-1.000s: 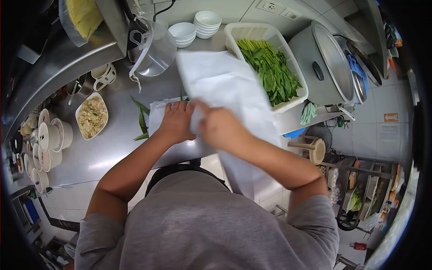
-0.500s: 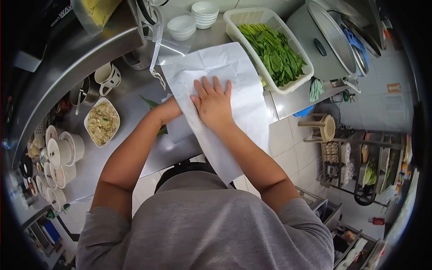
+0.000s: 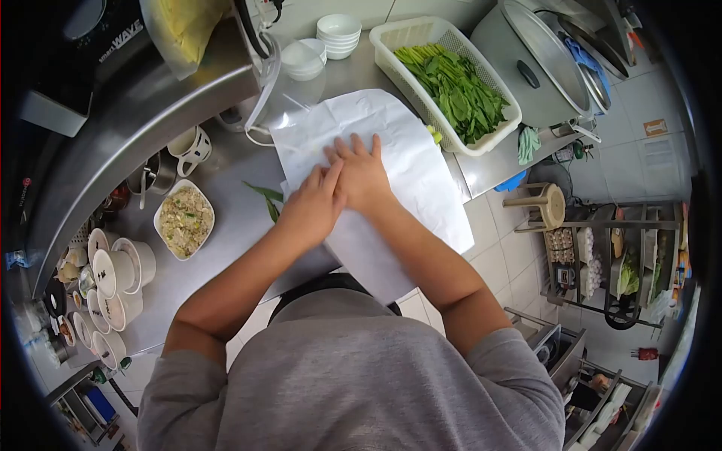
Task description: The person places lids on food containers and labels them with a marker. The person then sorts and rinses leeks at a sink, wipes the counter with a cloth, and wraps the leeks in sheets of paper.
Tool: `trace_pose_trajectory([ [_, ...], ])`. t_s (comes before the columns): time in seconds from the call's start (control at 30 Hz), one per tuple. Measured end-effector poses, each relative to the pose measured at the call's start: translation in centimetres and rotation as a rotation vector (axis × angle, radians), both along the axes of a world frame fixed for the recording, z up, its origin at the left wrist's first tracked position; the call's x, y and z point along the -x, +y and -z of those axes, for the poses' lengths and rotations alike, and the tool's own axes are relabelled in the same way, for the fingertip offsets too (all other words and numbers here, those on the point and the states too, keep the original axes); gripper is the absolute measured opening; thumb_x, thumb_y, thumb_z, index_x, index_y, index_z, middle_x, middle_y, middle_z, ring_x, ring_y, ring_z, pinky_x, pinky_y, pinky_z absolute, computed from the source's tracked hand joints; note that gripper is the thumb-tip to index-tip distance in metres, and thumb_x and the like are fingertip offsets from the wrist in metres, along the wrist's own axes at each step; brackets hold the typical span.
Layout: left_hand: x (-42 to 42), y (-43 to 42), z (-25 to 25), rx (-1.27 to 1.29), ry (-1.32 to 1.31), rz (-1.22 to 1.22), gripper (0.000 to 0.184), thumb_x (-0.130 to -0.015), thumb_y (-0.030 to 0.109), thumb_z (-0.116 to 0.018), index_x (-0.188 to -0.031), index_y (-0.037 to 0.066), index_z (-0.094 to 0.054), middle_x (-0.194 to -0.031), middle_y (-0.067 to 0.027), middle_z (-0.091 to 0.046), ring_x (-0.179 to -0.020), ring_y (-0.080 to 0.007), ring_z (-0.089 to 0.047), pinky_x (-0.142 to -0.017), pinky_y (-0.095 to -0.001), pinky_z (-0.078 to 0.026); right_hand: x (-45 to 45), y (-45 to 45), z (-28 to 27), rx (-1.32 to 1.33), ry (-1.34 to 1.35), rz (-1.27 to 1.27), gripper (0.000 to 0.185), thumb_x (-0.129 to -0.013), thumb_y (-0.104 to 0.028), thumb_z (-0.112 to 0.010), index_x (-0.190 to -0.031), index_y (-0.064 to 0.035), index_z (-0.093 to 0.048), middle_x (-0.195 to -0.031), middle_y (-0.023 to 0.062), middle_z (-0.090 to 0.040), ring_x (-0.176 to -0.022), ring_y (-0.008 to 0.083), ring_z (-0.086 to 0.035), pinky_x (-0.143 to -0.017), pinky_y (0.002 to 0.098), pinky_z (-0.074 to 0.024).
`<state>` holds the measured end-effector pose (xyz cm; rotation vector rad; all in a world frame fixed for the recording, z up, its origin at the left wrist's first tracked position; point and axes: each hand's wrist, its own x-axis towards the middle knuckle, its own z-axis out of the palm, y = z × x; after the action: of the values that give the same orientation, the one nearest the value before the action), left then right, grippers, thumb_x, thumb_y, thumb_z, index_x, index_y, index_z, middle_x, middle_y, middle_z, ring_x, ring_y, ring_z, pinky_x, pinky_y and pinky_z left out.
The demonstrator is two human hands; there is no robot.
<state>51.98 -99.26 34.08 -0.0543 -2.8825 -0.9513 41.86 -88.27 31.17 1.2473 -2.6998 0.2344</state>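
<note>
A large sheet of white paper point(image 3: 425, 180) lies on the steel counter in front of me, its near end hanging past the counter's edge. Flat on top of it rests my right hand point(image 3: 365, 174), fingers spread. My left hand point(image 3: 312, 207) is beside it on the paper, fingers stretched out and its fingertips touching the right hand. Long green leaves point(image 3: 268, 197) show at the sheet's left edge, close to my left hand. Whatever is under the paper is hidden.
A white basket point(image 3: 492, 140) of leafy greens point(image 3: 459, 94) stands beyond the paper. To the left are a bowl of fried rice point(image 3: 184, 218), a mug point(image 3: 194, 149) and several lidded paper tubs point(image 3: 115, 272). White bowls point(image 3: 338, 34) and a big pot point(image 3: 500, 75) sit behind.
My left hand has come out from beneath the paper's left edge and now lies on top, against the right hand. The sheet's far edge lies lower and flatter.
</note>
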Motion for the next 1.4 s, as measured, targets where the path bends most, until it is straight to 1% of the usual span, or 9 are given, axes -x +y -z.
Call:
trace_pose_trajectory([
  [0.1, -3.2, -0.5, 1.8, 0.233, 0.026, -0.012, 0.045, -0.083, 0.015, -0.062, -0.123, 0.000, -0.049, -0.123, -0.0229, -0.051, -0.111, -0.0389, -0.052, -0.092, -0.0470, -0.043, 0.0, 0.3, -0.1, -0.022, -0.073, -0.067, 0.049, -0.083, -0.036, -0.054, -0.125, -0.0104, -0.058, -0.131, 0.0105, -0.054, -0.127, 0.0373, -0.042, -0.107, 0.0630, -0.0199],
  [0.17, -1.7, -1.1, -1.1, 0.278, -0.453, 0.000, 0.049, -0.087, 0.021, -0.058, -0.129, 0.000, -0.044, -0.128, -0.0243, -0.048, -0.117, -0.0388, -0.049, -0.095, -0.0459, -0.042, -0.4, 0.4, -0.3, -0.003, -0.098, -0.061, 0.045, -0.085, -0.033, -0.053, -0.122, -0.0089, -0.060, -0.129, 0.0107, -0.055, -0.126, 0.0376, -0.042, -0.107, 0.0622, -0.0199],
  [0.27, 4.1, -0.1, 0.5, -0.166, 0.155, 0.034, 0.054, -0.094, 0.034, -0.051, -0.139, 0.006, -0.039, -0.134, -0.0238, -0.046, -0.128, -0.0356, -0.042, -0.103, -0.0424, -0.035, 0.3, 0.6, 0.9, 0.105, -0.124, -0.110, 0.037, -0.085, -0.027, -0.054, -0.115, -0.0063, -0.062, -0.127, 0.0115, -0.056, -0.123, 0.0379, -0.045, -0.107, 0.0577, -0.0235],
  [0.4, 7.6, -0.6, 4.8, -0.993, -0.201, -0.114, 0.061, -0.097, 0.047, -0.040, -0.144, 0.009, -0.032, -0.139, -0.0213, -0.043, -0.128, -0.0345, -0.041, -0.105, -0.0362, -0.033, 0.3, 2.7, 1.7, 0.710, -0.250, -0.258, 0.028, -0.077, -0.011, -0.060, -0.104, -0.0035, -0.062, -0.119, 0.0154, -0.057, -0.112, 0.0364, -0.049, -0.102, 0.0450, -0.0352],
  [0.6, 8.2, 0.4, 5.1, -0.229, -0.222, -0.098, 0.069, -0.091, 0.055, -0.047, -0.142, 0.010, -0.037, -0.137, -0.0231, -0.045, -0.126, -0.0365, -0.045, -0.104, -0.0376, -0.036, -5.5, 7.3, 3.5, 0.779, -0.259, 0.518, 0.036, -0.079, -0.013, -0.065, -0.112, -0.0024, -0.058, -0.113, 0.0152, -0.057, -0.106, 0.0326, -0.051, -0.095, 0.0366, -0.0395],
  [0.67, 8.2, 0.5, 5.0, -0.210, -0.233, -0.102, 0.071, -0.090, 0.056, -0.048, -0.142, 0.010, -0.037, -0.134, -0.0233, -0.048, -0.124, -0.0373, -0.047, -0.103, -0.0374, -0.037, -6.9, 7.3, 5.8, 1.333, -1.051, 1.049, 0.051, -0.086, -0.030, -0.063, -0.127, -0.0026, -0.050, -0.119, 0.0116, -0.055, -0.109, 0.0285, -0.051, -0.097, 0.0358, -0.0369],
  [0.77, 8.7, 0.1, 3.3, -0.306, -0.419, -0.111, 0.074, -0.089, 0.058, -0.048, -0.144, 0.011, -0.034, -0.129, -0.0248, -0.052, -0.120, -0.0381, -0.050, -0.101, -0.0363, -0.038, -6.1, 5.7, 6.0, 1.669, -1.380, 0.947, 0.069, -0.089, -0.049, -0.055, -0.137, -0.0015, -0.038, -0.125, 0.0103, -0.052, -0.114, 0.0254, -0.047, -0.100, 0.0388, -0.0337],
  [1.03, 7.7, -0.2, 5.3, -0.666, -0.509, -0.165, 0.083, -0.087, 0.061, -0.048, -0.148, 0.011, -0.024, -0.131, -0.0257, -0.049, -0.121, -0.0335, -0.049, -0.103, -0.0345, -0.036, -1.9, 5.8, 4.3, 1.487, -1.650, 0.680, 0.080, -0.088, -0.054, -0.055, -0.140, 0.0021, -0.030, -0.141, 0.0169, -0.038, -0.129, 0.0289, -0.036, -0.109, 0.0463, -0.0246],
  [1.4, 6.2, 0.1, -0.3, -1.604, -0.493, -0.037, 0.079, -0.092, 0.065, -0.032, -0.145, 0.007, -0.030, -0.143, -0.0124, -0.040, -0.130, -0.0262, -0.041, -0.109, -0.0390, -0.030, -1.6, 7.1, -1.5, 1.144, -1.030, 0.386, 0.095, -0.069, -0.036, -0.081, -0.136, 0.0046, -0.028, -0.128, 0.0255, -0.048, -0.118, 0.0306, -0.051, -0.098, 0.0377, -0.0415],
])
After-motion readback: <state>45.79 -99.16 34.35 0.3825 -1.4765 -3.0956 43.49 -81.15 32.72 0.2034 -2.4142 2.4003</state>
